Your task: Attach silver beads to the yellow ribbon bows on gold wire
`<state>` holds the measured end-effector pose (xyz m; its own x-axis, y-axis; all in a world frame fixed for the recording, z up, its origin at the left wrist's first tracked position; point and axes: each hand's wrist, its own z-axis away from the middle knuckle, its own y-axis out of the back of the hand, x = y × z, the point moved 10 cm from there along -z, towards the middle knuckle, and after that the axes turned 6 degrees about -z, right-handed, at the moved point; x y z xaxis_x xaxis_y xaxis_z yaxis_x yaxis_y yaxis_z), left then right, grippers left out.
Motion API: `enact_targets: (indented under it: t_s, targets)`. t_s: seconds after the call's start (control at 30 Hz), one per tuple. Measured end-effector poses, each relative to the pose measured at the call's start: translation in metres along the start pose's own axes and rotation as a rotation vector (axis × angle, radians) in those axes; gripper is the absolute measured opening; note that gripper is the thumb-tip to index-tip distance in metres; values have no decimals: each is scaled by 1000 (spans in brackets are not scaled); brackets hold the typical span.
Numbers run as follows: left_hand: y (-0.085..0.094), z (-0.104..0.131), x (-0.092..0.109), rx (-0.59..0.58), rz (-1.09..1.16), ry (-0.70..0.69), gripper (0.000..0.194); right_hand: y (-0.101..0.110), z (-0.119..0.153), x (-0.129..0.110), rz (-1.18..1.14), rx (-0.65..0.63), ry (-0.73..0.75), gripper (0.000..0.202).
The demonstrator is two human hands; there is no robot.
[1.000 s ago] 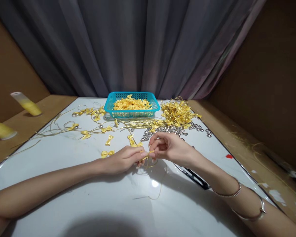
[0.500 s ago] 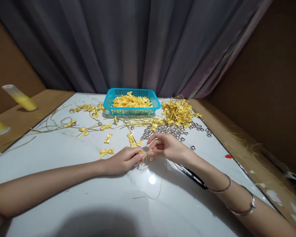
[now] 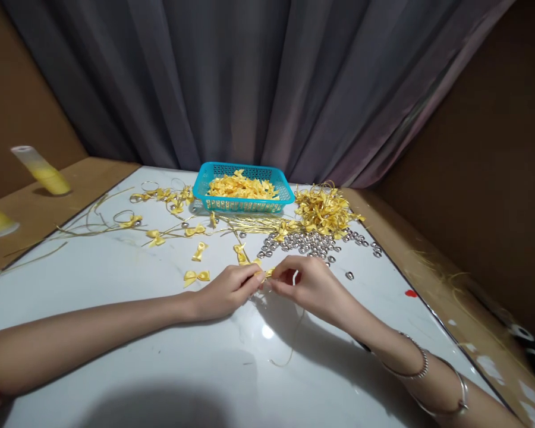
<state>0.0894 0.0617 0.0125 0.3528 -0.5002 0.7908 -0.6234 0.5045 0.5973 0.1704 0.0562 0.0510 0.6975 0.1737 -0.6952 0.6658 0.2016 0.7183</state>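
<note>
Just short of the bead pile (image 3: 314,242): small yellow bow (image 3: 267,273) pinched btwn left hand (image 3: 225,291) and right hand (image 3: 310,284), both closed on it, long axis left-right, gold cord (image 3: 294,333) trailing nearer.

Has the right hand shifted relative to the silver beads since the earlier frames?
Yes. The right hand has dropped nearer the viewer, away from the silver beads.

Left hand (image 3: 225,292) and right hand (image 3: 310,285) meet fingertip to fingertip mid-tabletop (image 3: 160,368), pinching a small yellow bow (image 3: 267,273) with a gold cord (image 3: 294,339) trailing toward the near edge, silver beads (image 3: 310,242) just behind and a blue basket (image 3: 243,189) at the far edge.
</note>
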Motion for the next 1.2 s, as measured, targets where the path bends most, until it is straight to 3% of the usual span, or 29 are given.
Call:
enact_targets:
  t_s: [0.1,0.4,0.67,0.97,1.2]
  targets:
    - [0,0,-2,1,24,8,32,12,-4,1,-9,63,49,7]
    - [2,0,-6,14,59,40,31,4,-12,10,-241,-92,35,6]
    - [0,-1,-9,-2,85,72,32,19,-8,1,-363,-47,36,16]
    - [0,-1,-12,1,83,85,32,32,-2,-18,-249,-31,210,21]
    - [0,0,-12,5,89,82,33,19,-6,-1,-132,-92,61,19]
